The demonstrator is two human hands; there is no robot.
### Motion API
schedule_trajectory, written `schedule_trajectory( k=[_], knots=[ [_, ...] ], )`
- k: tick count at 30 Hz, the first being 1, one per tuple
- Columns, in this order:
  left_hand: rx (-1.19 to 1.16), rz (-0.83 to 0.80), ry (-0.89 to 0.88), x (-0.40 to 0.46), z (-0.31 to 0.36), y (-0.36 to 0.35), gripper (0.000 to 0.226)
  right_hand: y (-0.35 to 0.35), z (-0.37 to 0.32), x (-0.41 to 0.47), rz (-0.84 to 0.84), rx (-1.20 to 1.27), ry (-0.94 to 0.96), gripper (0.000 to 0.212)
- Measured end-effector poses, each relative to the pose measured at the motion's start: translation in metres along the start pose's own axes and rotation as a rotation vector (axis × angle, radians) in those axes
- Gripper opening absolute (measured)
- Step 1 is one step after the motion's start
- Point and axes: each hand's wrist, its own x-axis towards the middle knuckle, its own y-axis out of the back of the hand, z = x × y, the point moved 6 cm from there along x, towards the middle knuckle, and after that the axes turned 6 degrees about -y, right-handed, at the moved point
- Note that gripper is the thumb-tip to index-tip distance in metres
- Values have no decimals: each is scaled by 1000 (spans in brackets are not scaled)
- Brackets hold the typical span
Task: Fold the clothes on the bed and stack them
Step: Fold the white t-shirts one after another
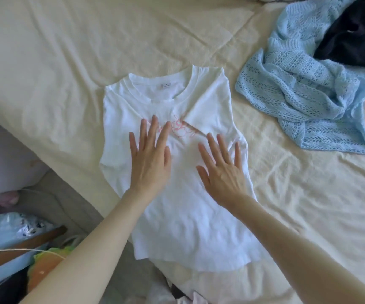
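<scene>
Grip: none; left hand [149, 160] and right hand [222, 172] press flat, fingers straight, on white T-shirt [212, 102]; shirt lies on bed [67, 62], long axis running away from person, collar far.

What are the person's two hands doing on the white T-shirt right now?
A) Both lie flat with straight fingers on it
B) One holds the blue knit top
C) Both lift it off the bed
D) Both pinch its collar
A: the left hand and the right hand lie palm down with straight fingers on the white T-shirt, which is spread on the bed.
</scene>
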Motion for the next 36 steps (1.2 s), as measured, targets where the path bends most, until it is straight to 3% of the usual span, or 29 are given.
schedule_trajectory(
  k=[5, 7, 9, 15, 18, 22, 28, 32, 36],
  knots=[
    [-350, 273, 439, -76, -79, 24, 54, -31, -22, -66, -141, 11, 5, 50],
    [-642, 259, 636, -104, -103, 8, 45, -46, -19, -83, -229, 26, -41, 52],
    [-812, 145, 789, -127, -110, -14, 32, -51, -15, -95, -230, 66, -64, 50],
    [-1022, -135, 846, -181, -97, -54, 4, -25, 26, -116, 85, 184, -249, 32],
    [-991, -238, 861, -214, -86, -63, 8, -21, 61, -131, 120, 265, -450, 36],
    [-980, -271, 958, -262, -76, -62, 8, -30, 100, -162, 21, 597, -853, 33],
    [-1185, -140, 1154, -306, -63, -44, 14, -44, 114, -201, -239, 1020, -1183, 15],
    [-1260, -116, 1249, -319, -64, -32, 10, -41, 112, -222, -219, 1337, -1362, 11],
    [-1378, -93, 1419, -326, -63, -21, 12, -29, 102, -232, -179, 1471, -1438, 11]
  ],
)
